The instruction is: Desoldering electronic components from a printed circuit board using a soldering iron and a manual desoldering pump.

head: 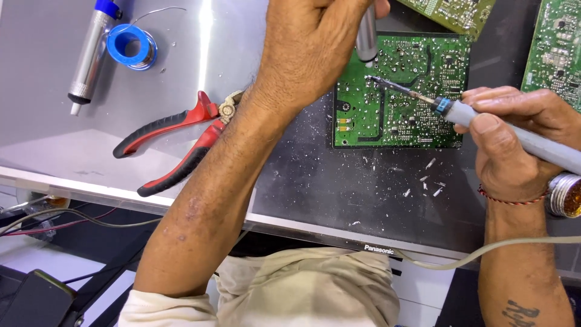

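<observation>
Fingers of my left hand point(311, 45) hide most of a grey desoldering pump point(366, 39) gripped upright over the green circuit board point(402, 91). My right hand point(514, 136) clamps one soldering iron point(484, 124) — tip on that board. Two more boards sit cut off beyond it — one pair of red pliers point(175, 142) lies left.

Single head-worn view, looking steeply down

The camera sits above the person's chest, close over the bench point(181, 36), facing away from the body; both forearms enter from the bottom edge.

Right hand point(514, 136) gripping soldering iron point(484, 124), tip on green circuit board point(402, 91), left hand point(311, 45) holding grey tool point(366, 39) above
</observation>
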